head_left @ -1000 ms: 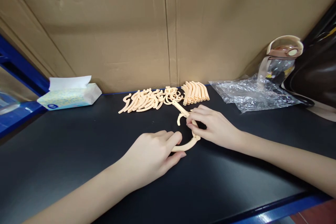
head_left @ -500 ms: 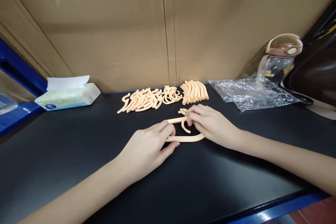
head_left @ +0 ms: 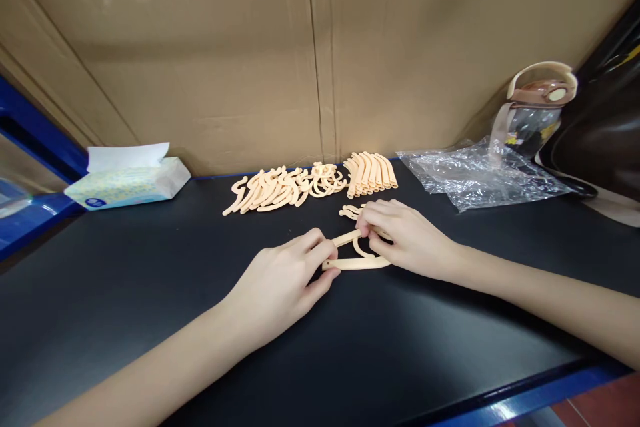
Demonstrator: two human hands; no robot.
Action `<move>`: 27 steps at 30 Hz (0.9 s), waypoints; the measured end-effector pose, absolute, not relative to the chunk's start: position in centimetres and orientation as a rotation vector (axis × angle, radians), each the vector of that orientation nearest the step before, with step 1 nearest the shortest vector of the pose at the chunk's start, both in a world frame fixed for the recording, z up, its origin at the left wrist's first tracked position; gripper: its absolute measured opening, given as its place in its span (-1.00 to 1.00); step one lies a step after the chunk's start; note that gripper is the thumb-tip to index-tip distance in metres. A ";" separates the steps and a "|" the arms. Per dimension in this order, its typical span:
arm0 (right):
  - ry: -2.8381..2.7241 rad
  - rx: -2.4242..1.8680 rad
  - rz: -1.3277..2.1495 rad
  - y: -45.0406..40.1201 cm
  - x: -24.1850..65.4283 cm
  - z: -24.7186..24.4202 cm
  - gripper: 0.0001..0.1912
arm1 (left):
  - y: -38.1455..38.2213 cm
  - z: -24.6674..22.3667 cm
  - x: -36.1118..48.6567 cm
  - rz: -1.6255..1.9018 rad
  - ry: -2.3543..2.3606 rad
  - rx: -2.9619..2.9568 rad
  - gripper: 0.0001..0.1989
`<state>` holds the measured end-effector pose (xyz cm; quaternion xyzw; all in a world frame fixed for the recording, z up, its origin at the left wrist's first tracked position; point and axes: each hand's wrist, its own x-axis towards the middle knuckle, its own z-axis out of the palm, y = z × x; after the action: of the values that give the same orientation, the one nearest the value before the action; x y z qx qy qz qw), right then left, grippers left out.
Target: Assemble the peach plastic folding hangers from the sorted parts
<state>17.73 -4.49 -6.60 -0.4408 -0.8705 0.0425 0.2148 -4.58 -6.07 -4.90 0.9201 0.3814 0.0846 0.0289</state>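
A beige folding clothes hanger (head_left: 359, 265) lies low over the black table, its two curved arms folded toward each other and its hook curving between them. Near the left end of these arms my left hand (head_left: 287, 273) is closed, thumb and fingers pinching the lower arm beside a small hole. My right hand (head_left: 407, 240) is closed over the upper arm and covers the hanger's right part. Just behind that hand lie a few small beige pieces (head_left: 351, 211), partly hidden by it.
Beige hooks and small curved parts (head_left: 280, 188) lie piled at the back, beside a row of curved hanger arms (head_left: 371, 175). A tissue pack (head_left: 130, 183) is at the left. Clear plastic bags (head_left: 480, 177) and a drinking bottle (head_left: 535, 113) stand at the right, before a cardboard wall (head_left: 225, 60).
The hanger's two arms have come closer together at the left end, and the upper arm is more slanted. My right hand has shifted slightly right; the left has barely moved.
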 end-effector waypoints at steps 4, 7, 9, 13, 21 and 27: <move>-2.392 -1.181 0.095 -4.4 17.8 -6.4 -0.87 | -6.1 -5.0 -4.6 0.269 1.176 2.830 -0.88; -2.289 -1.161 0.041 -3.9 18.4 -6.0 -0.90 | -6.1 -5.0 -4.5 0.260 1.176 2.811 -0.87; -2.214 -1.180 -0.014 -3.3 19.0 -5.7 -0.91 | -6.0 -5.0 -4.5 0.248 1.179 2.803 -0.87; -2.178 -1.264 -0.096 -2.1 20.3 -5.6 -0.92 | -6.0 -5.1 -4.6 0.232 1.156 2.797 -0.83; -2.412 -1.204 -0.013 -0.8 21.1 -6.8 -0.69 | -6.0 -5.2 -4.7 0.227 1.112 2.817 -0.85; -2.448 -1.207 0.036 -0.6 21.1 -7.1 -0.67 | -5.8 -5.0 -4.5 0.224 1.078 2.828 -0.85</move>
<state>21.07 -0.62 -7.13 -0.4329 -0.8778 0.0129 0.2047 -4.55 -5.85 -5.05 0.9306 0.3547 0.0736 0.0533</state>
